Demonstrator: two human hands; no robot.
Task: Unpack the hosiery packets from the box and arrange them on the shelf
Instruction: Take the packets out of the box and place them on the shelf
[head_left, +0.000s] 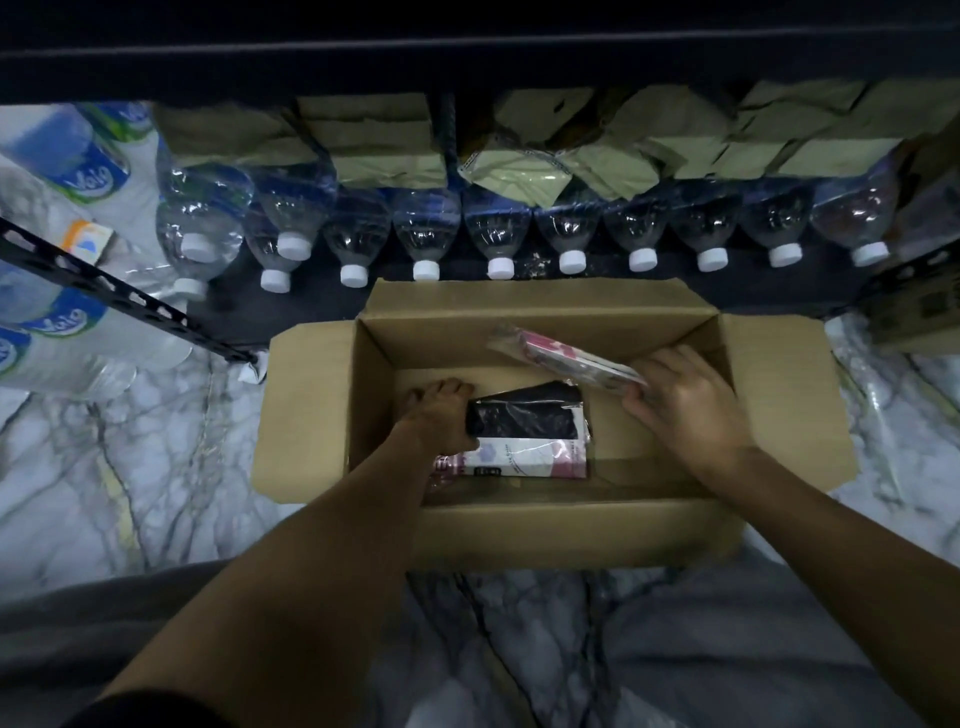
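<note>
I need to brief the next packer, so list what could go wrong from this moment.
1. The right hand pinches only one end of the pink-printed plastic hosiery packet, which sticks out tilted over the open brown cardboard box; it could slip back in.
2. The left hand grips the edge of the black hosiery packet lying on other packets; lifting it may drag those askew.

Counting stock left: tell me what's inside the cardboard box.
Inside the cardboard box: a black hosiery packet gripped by the left hand, overlapping a pink-and-white packet. The right hand lifts another packet. Anything beneath them is hidden.
</note>
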